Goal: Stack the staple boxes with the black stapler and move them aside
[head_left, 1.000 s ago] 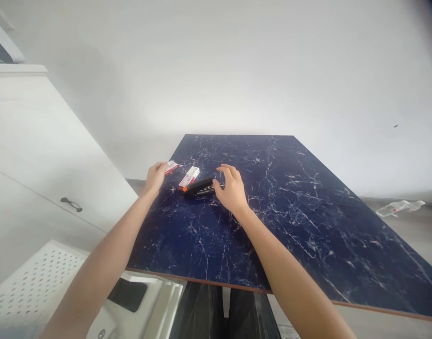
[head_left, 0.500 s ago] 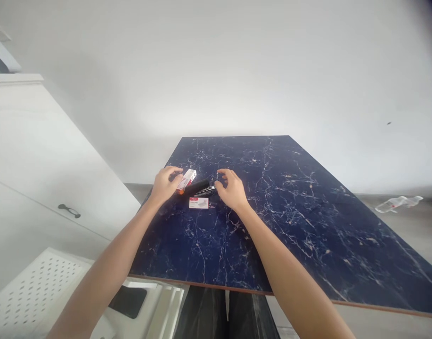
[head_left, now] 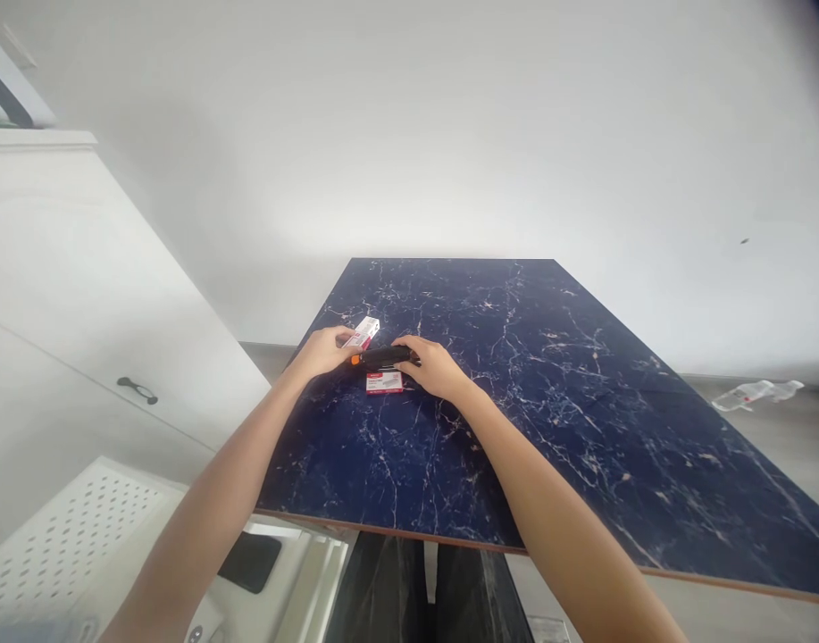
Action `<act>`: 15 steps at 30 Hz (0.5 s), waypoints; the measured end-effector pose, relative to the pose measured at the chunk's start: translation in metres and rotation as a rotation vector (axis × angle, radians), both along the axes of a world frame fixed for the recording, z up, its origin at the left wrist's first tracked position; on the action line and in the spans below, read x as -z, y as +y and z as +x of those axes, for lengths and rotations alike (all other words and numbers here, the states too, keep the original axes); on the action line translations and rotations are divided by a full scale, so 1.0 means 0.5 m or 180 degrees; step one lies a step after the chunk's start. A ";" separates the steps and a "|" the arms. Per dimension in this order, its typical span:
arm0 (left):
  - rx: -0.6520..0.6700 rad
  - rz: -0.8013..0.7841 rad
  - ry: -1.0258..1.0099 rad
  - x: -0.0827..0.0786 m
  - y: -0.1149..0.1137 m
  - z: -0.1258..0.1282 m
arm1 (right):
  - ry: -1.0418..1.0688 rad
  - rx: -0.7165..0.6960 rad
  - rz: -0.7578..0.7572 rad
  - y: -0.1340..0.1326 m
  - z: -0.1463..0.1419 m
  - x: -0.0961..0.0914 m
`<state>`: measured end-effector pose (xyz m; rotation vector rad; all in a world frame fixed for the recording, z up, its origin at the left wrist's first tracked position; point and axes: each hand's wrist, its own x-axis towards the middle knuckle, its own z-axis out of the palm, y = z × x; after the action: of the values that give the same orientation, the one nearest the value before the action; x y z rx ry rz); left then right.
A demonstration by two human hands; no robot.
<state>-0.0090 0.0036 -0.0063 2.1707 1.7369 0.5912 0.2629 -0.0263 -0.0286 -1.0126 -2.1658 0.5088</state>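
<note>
no lettering can be read: the small red-and-white box [head_left: 384, 382] lying on the marbled worktop [head_left: 549, 393] carries lines of print too small to make out, as does the second box [head_left: 365, 331] behind it.

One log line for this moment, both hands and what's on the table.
left hand: on stapler orange end | right hand: on stapler's other end | staple box below stapler | second box behind | table
</note>
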 end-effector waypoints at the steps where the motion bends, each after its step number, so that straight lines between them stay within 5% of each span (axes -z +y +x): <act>1: -0.0080 0.0053 0.0051 -0.003 -0.002 0.001 | 0.0005 -0.0014 -0.0004 -0.001 0.003 0.001; 6: -0.0387 0.0520 -0.0050 -0.046 -0.031 -0.010 | 0.0019 0.0223 0.0043 -0.004 -0.003 0.011; 12: 0.1033 0.0259 -0.0602 -0.093 -0.073 -0.007 | 0.0187 0.0694 0.0049 0.002 -0.014 0.029; 15: 0.1050 0.0188 -0.0397 -0.077 -0.064 -0.008 | 0.0161 0.1034 0.0083 0.009 -0.005 0.032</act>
<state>-0.0129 -0.0283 0.0323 2.3364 1.2760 0.6794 0.2603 -0.0217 -0.0446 -1.2917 -1.9082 0.3467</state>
